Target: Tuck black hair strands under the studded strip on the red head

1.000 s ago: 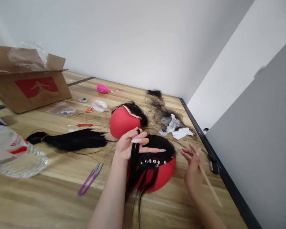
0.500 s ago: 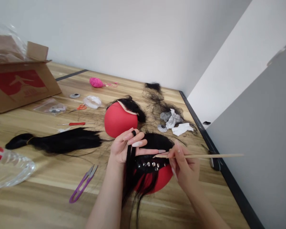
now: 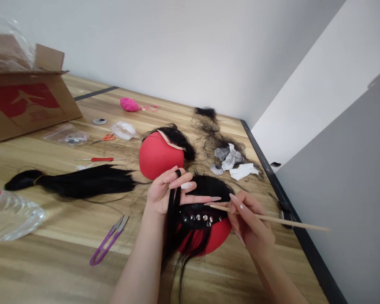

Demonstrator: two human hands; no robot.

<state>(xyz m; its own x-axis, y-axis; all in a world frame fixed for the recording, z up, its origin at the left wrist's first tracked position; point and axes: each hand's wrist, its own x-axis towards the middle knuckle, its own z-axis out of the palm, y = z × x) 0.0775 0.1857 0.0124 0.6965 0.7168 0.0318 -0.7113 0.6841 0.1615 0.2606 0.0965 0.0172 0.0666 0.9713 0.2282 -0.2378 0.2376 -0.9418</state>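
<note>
A red head form (image 3: pixel 220 238) at the lower middle bears black hair (image 3: pixel 209 185) with a row of shiny round studs (image 3: pixel 199 217) across it. My left hand (image 3: pixel 171 190) has strands of black hair (image 3: pixel 173 209) wrapped round its fingers, and its index finger stretches over the hair above the studs. In my right hand (image 3: pixel 251 217) is a thin wooden stick (image 3: pixel 281 221), pinched near its pointed end. The stick's tip lies just below my left index fingertip, at the hair.
A second red form (image 3: pixel 161 156) with hair stands behind. Leftward are a hair bundle (image 3: pixel 88 181), purple snips (image 3: pixel 109 240), a red-handled hook (image 3: pixel 101 159), orange scissors (image 3: pixel 108 137), a plastic bottle (image 3: pixel 15 217) and a carton (image 3: pixel 31 101). Crumpled tissues (image 3: pixel 232 158) lie at the right.
My right hand has shifted slightly right, and the stick now slants, its far end lower. My left hand keeps its hold on the strands. The whole view has moved a little.
</note>
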